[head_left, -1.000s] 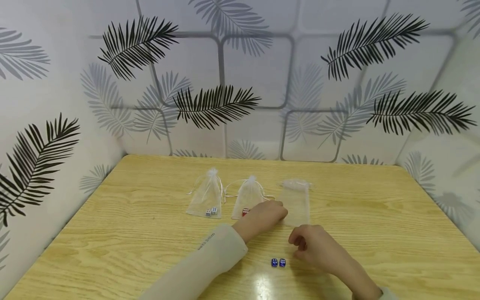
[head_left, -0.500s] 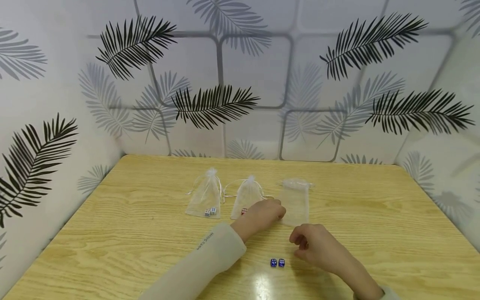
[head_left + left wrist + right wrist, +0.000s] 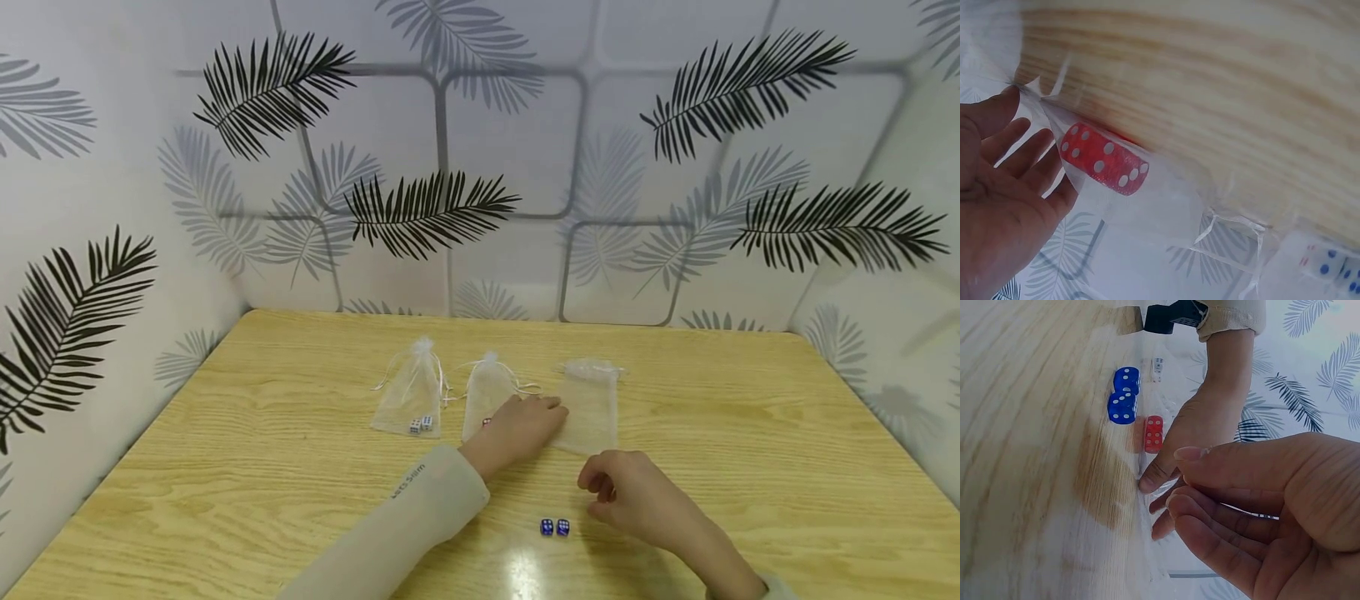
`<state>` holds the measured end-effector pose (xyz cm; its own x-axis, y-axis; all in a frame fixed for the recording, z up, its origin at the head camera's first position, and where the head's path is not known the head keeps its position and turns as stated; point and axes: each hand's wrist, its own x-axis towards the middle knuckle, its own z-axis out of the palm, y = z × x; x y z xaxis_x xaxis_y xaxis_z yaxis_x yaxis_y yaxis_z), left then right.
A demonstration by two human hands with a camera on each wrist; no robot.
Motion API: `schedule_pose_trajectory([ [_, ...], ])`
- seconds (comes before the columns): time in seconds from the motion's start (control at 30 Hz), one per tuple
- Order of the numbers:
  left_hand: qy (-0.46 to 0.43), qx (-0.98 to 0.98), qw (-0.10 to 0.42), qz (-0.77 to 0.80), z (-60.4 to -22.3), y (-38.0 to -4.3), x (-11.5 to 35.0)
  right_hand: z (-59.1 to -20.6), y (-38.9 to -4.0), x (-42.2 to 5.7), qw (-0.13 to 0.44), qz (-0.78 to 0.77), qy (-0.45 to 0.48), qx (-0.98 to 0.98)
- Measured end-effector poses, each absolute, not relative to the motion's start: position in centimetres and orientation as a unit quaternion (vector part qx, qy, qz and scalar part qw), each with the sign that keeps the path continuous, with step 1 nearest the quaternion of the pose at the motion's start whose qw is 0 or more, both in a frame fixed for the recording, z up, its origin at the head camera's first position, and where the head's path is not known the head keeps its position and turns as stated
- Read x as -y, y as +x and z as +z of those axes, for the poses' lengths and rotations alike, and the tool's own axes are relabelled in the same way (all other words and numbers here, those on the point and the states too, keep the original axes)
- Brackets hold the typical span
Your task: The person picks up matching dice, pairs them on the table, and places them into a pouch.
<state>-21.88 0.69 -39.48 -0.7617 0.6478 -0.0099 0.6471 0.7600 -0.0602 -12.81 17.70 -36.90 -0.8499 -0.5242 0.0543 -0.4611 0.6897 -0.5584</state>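
My left hand (image 3: 519, 429) reaches low over the table between the middle gauze drawstring bag (image 3: 489, 387) and the flat right-hand gauze bag (image 3: 590, 408). In the left wrist view its fingers extend loosely beside the middle bag, which holds red dice (image 3: 1104, 159); the thumb tip is right at a bag edge. My right hand (image 3: 637, 496) hovers nearby with its fingers loosely curled and nothing in them. Two blue dice (image 3: 563, 527) sit side by side on the table, just left of the right hand. The left hand partly covers the middle bag in the head view.
A third gauze bag (image 3: 412, 396), its neck drawn together, lies at the left with white dice (image 3: 426, 423) inside. The wood-grain table (image 3: 247, 467) ends at a leaf-patterned wall (image 3: 510, 267) behind.
The middle bag has shifted a little to the left, closer to the left-hand bag. My left hand has moved slightly left and its fingers have straightened. The right hand stays put.
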Motion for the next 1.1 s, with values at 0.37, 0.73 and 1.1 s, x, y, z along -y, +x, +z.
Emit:
schedule_pose_trajectory([
  [0.37, -0.351, 0.932, -0.054, 0.071, -39.9, -22.1, -0.3, -36.6, -13.0, -18.1, 0.044, -0.279, -0.263, -0.923],
  [0.73, -0.37, 0.929, 0.011, -0.004, -39.4, -22.3, -0.3, -36.2, -13.6, -19.1, 0.021, -0.271, -0.248, -0.93],
  [1.1, -0.388, 0.918, 0.082, -0.004, -39.5, -21.9, -0.1, -35.6, -14.9, -20.0, -0.012, -0.282, -0.209, -0.936],
])
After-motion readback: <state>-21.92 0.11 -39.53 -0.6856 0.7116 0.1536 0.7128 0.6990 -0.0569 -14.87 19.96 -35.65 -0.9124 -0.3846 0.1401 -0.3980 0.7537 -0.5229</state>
